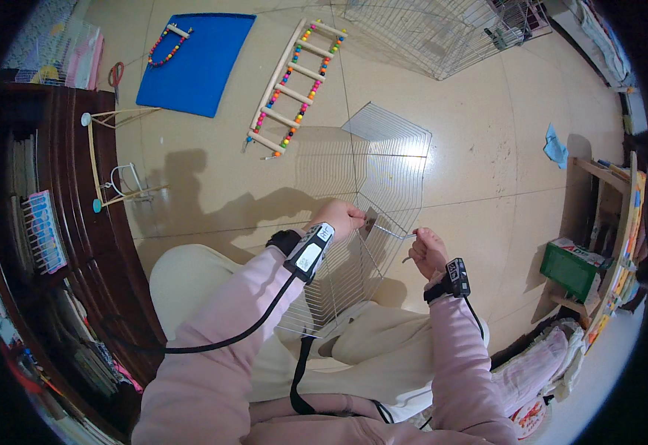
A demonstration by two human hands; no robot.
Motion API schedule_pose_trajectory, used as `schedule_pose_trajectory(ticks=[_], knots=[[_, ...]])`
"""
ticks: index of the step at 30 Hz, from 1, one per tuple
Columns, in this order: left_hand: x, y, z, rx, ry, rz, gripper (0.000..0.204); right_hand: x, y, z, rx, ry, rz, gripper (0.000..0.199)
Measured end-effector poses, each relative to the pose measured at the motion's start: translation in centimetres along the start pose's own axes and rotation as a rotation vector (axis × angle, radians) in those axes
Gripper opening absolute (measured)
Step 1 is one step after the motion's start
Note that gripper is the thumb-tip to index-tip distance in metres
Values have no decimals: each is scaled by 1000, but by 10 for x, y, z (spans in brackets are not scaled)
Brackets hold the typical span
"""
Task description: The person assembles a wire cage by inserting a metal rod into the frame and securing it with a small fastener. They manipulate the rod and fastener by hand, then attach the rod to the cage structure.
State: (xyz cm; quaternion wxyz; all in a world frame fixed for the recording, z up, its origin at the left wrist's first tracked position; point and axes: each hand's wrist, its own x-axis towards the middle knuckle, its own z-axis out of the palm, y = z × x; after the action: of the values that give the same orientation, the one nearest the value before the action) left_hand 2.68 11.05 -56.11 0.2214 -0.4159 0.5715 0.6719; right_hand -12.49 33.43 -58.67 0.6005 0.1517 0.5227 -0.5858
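Note:
My left hand (344, 219) grips the edge of a white wire cage panel (383, 170) that stands bent in front of my knees on the tiled floor. My right hand (428, 251) is closed on a thin wire rod (396, 233) that runs from the panel's edge to my fingers. Both wrists carry black strapped devices, and a black cable runs down my left pink sleeve. The lower part of the panel rests against my lap.
A wooden ladder with coloured beads (294, 78) and a blue mat (198, 59) with a beaded perch lie further off. Another wire cage section (442, 33) stands at the top. Dark wooden shelves (64, 222) are left; a shelf with a green box (570, 267) is right.

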Motion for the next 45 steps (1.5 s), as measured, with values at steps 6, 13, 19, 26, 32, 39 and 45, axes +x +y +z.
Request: schedule_pose_trajectory(ticks=[6, 13, 19, 26, 32, 39, 45], knots=[[5, -7, 2, -93, -8, 15, 24, 0, 0, 1, -14, 6, 4, 18], [3, -3, 3, -56, 4, -22, 19, -1, -2, 5, -13, -2, -6, 17], [-1, -3, 5, -193, 33, -20, 18, 1, -1, 12, 28, -6, -22, 14], [1, -8, 3, -118, -1, -10, 22, 4, -2, 12, 8, -50, -9, 16], [0, -6, 10, -210, 60, -48, 18, 3, -2, 12, -10, -55, -13, 16], [-5, -8, 17, -88, 151, 50, 21, 4, 0, 14, -33, -7, -32, 16], [-10, -1, 10, -33, 95, -32, 21, 3, -1, 14, -2, -12, -28, 16]])
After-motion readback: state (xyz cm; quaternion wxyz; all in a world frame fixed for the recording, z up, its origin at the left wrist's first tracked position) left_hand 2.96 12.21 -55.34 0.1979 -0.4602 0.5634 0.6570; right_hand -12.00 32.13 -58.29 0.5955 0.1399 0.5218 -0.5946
